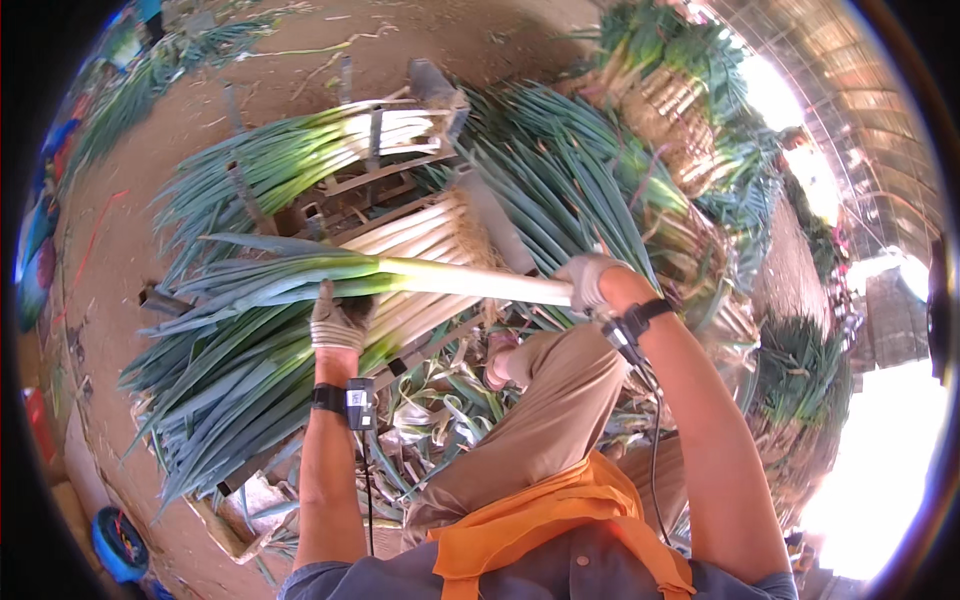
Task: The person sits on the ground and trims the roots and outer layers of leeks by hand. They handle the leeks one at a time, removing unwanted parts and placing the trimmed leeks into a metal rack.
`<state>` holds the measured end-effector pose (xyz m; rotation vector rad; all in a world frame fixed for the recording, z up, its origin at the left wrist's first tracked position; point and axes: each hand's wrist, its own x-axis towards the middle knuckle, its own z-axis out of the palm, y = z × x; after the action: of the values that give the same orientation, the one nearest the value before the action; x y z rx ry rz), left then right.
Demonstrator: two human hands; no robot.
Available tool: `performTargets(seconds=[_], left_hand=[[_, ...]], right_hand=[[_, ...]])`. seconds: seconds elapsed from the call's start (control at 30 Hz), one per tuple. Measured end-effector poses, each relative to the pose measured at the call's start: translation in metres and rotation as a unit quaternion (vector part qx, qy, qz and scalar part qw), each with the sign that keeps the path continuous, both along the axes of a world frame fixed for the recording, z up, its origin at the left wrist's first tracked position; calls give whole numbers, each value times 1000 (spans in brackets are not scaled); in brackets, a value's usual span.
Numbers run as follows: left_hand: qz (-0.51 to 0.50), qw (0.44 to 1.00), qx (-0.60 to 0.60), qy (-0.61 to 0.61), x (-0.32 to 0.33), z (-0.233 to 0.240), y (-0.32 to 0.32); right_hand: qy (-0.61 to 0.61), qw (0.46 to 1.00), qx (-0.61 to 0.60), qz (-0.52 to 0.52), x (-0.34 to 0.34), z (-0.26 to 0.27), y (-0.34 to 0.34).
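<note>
A long green onion [472,282] with a thick white stalk lies crosswise between my two gloved hands. My right hand [589,283] grips its root end. My left hand [341,319] is under its green part, thumb raised beside the leaves; how firmly the fingers close is hidden. Below it, a pile of green onions [420,240] rests in a metal rack [495,217], roots against the end plate and leaves spreading left. A second bundle of green onions [300,146] lies in the rack's far section.
More green onions [570,165] lie beyond the rack at the right, with tied bundles [675,112] behind. Loose peeled leaves [435,412] cover the ground by my leg. Metal posts [247,199] stand up from the rack. A blue round container [120,544] is at lower left.
</note>
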<state>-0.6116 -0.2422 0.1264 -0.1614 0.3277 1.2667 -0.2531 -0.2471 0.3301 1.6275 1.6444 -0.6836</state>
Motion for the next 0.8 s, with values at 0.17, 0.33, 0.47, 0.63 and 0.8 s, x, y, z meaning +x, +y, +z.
performTargets(seconds=[0.17, 0.33, 0.47, 0.63, 0.8], left_hand=[[8, 999, -12, -31, 16, 35, -3], [-18, 997, 39, -70, 25, 54, -12], [-6, 997, 46, -61, 32, 56, -19], [3, 998, 5, -61, 41, 51, -32], [7, 1000, 19, 5, 56, 46, -39]], right_hand=[[14, 999, 35, 10, 0, 31, -14], [22, 995, 87, 40, 12, 52, -33], [52, 990, 128, 28, 12, 79, -58], [27, 994, 103, 39, 7, 109, -87], [59, 992, 108, 19, 32, 101, -119]])
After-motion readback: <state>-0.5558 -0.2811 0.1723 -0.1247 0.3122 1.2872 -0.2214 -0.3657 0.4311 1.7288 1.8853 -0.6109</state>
